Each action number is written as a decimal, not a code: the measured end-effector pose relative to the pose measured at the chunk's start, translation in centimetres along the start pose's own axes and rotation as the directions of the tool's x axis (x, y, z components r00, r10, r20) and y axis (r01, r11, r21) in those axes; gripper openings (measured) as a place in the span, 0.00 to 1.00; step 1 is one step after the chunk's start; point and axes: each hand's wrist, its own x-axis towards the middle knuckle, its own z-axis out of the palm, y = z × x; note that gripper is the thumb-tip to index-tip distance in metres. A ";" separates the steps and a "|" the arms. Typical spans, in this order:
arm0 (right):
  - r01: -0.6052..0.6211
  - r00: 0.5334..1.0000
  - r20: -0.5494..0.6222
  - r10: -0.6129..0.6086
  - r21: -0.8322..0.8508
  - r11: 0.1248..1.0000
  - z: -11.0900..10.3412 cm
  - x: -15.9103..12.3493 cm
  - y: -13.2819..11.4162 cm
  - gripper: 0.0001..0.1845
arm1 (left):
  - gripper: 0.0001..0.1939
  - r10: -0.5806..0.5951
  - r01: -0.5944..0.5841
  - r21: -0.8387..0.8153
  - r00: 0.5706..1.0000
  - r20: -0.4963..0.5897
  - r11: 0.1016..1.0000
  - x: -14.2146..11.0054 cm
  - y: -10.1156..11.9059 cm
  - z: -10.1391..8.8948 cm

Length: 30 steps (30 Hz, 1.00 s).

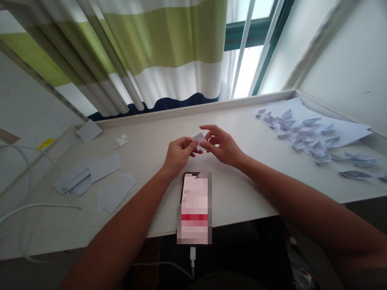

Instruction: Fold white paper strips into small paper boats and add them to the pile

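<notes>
A small white piece of folded paper (199, 138) is held above the middle of the white desk (151, 161). My left hand (178, 153) pinches it from the left, thumb on the near face. From the other side, the thumb of my right hand (223, 146) meets the paper's right edge, with the index finger raised and the other fingers curled. Part of the paper is covered by my fingers. Just below my hands lies a phone (195, 205), its screen mostly blurred out.
Several folded paper boats (302, 133) lie at the right, some on large white sheets (287, 105). Loose paper pieces (105, 167) and a crumpled white tissue (121, 141) are at the left. White cables (45, 206) cross the left side; a charging plug (192, 253) sits below the phone.
</notes>
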 end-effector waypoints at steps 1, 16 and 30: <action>0.053 0.998 0.022 -0.053 -0.013 0.998 -0.1 0.0 -0.1 0.27 | 0.20 -0.006 0.006 -0.028 1.000 -0.024 1.000 0.1 0.0 -0.1; -0.100 0.995 0.014 0.100 0.232 0.967 -0.3 0.2 -0.1 0.19 | 0.21 -0.031 0.033 -0.079 0.999 0.018 0.996 -0.3 0.7 -0.3; -0.075 0.994 -0.056 0.093 0.264 0.962 0.3 0.0 -0.1 0.17 | 0.27 0.146 -0.149 0.066 0.988 0.058 0.987 -0.3 0.5 -0.2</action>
